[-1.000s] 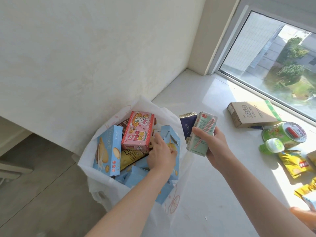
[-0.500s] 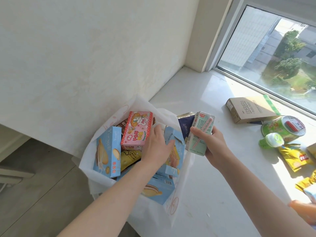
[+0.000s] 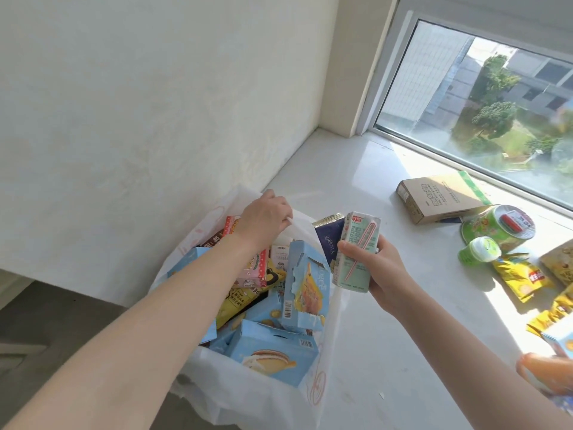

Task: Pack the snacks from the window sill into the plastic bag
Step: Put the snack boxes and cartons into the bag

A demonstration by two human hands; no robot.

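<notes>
A white plastic bag point(image 3: 257, 401) stands at the sill's left end, stuffed with several snack boxes: light blue cake boxes point(image 3: 273, 355), a pink box point(image 3: 254, 268) and a yellow packet point(image 3: 235, 299). My left hand point(image 3: 263, 221) pinches the bag's far rim and holds it up. My right hand point(image 3: 378, 268) grips a pale green drink carton point(image 3: 356, 252) with a pink straw, just right of the bag's mouth. A dark blue carton point(image 3: 328, 240) sits behind it at the bag's edge.
On the window sill point(image 3: 387, 336) to the right lie a brown cardboard box point(image 3: 440, 197), a green cup point(image 3: 499, 228), a small green tub point(image 3: 480, 251) and yellow snack packets point(image 3: 521, 277). A wall runs along the left; the window glass is at the back right.
My left hand has left the boxes inside the bag and moved up to its far rim, pulling the plastic up. My right hand still holds the green carton in nearly the same place.
</notes>
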